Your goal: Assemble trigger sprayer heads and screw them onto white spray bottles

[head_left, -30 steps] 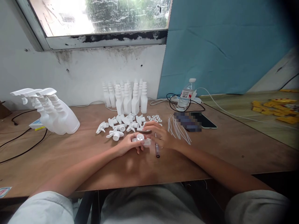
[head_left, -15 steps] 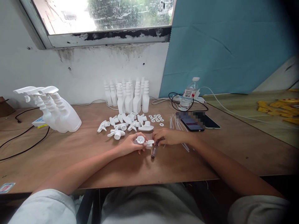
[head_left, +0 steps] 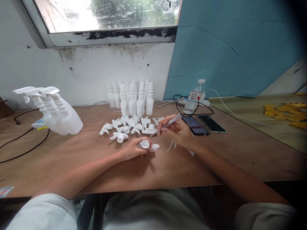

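My left hand [head_left: 133, 149] is closed around a white spray trigger head [head_left: 145, 144], its round collar opening facing up and its lever pointing right. Just to the right and slightly higher, my right hand [head_left: 179, 131] grips a screwdriver [head_left: 172, 120] with a clear handle. Its thin shaft slants down to the left, the tip apart from the held trigger head. Past my hands lies a heap of loose trigger heads [head_left: 129, 121]. Small white washers [head_left: 157, 120] are partly hidden behind my right hand, and thin white tubes [head_left: 170, 145] lie below and beside it.
White bottles [head_left: 132, 100] stand in a group by the wall. On the left are several bottles with trigger heads fitted [head_left: 64, 115]. A water bottle [head_left: 193, 99], cables, a phone [head_left: 195, 125] and a second dark device [head_left: 212, 124] occupy the back right.
My right hand has lifted and turned the screwdriver: its handle now points up to the right instead of hanging down. My left hand keeps the trigger head in almost the same place.
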The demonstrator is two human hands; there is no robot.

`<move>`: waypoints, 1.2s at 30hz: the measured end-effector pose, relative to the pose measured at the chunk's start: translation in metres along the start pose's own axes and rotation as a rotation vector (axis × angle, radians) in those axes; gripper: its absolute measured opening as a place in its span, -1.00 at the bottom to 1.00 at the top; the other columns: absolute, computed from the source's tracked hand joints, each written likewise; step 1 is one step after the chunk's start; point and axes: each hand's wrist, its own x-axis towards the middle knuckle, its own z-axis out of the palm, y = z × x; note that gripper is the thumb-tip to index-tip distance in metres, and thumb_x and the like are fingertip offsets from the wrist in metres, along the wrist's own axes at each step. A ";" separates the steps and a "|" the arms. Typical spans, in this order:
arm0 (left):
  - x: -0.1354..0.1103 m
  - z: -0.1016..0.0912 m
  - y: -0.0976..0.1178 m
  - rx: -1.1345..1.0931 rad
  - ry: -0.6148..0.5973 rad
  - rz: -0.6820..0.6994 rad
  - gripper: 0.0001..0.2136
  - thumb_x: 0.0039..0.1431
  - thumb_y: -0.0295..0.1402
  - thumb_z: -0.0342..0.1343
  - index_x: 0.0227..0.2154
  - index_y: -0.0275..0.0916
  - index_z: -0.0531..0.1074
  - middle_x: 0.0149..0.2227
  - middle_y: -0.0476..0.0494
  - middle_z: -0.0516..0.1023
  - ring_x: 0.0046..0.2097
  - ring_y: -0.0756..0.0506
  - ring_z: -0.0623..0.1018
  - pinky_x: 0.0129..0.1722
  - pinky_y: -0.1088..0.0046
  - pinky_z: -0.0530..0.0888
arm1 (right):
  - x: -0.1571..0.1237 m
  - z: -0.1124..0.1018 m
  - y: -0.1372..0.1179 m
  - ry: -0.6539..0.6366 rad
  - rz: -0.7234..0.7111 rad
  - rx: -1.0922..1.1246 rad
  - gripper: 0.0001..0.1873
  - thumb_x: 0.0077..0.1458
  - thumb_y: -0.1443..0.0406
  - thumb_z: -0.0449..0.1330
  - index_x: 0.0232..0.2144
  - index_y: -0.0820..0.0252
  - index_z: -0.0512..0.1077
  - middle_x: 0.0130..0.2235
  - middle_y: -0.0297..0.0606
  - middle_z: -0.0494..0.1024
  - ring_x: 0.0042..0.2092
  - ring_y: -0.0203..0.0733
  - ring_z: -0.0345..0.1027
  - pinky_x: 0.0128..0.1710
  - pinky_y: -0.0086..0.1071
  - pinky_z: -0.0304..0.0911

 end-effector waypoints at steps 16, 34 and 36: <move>0.003 0.001 -0.006 -0.001 0.003 0.047 -0.81 0.05 -0.33 0.19 -0.36 -0.33 0.33 -0.43 -0.03 0.39 -0.51 0.07 0.36 -0.54 0.59 0.32 | -0.012 0.033 -0.004 -0.120 -0.129 -0.425 -0.95 0.18 0.34 0.11 -0.27 0.15 0.29 -0.28 -0.27 0.49 -0.29 -0.29 0.41 -0.27 -0.40 0.37; 0.003 0.002 -0.003 -0.004 0.003 0.029 -0.77 0.03 -0.31 0.20 -0.30 -0.33 0.35 -0.41 -0.03 0.39 -0.51 0.07 0.35 -0.56 0.58 0.32 | -0.007 0.035 -0.004 0.003 -0.242 -0.378 -0.87 0.17 0.38 0.12 -0.24 0.13 0.23 -0.32 -0.28 0.43 -0.30 -0.28 0.39 -0.29 -0.37 0.36; 0.003 0.001 -0.004 0.005 0.005 0.031 -0.79 0.04 -0.32 0.19 -0.32 -0.33 0.35 -0.44 -0.02 0.39 -0.52 0.08 0.35 -0.54 0.58 0.31 | -0.008 0.036 -0.002 -0.020 -0.220 -0.397 -0.90 0.18 0.37 0.11 -0.25 0.13 0.23 -0.32 -0.28 0.44 -0.31 -0.28 0.39 -0.30 -0.38 0.36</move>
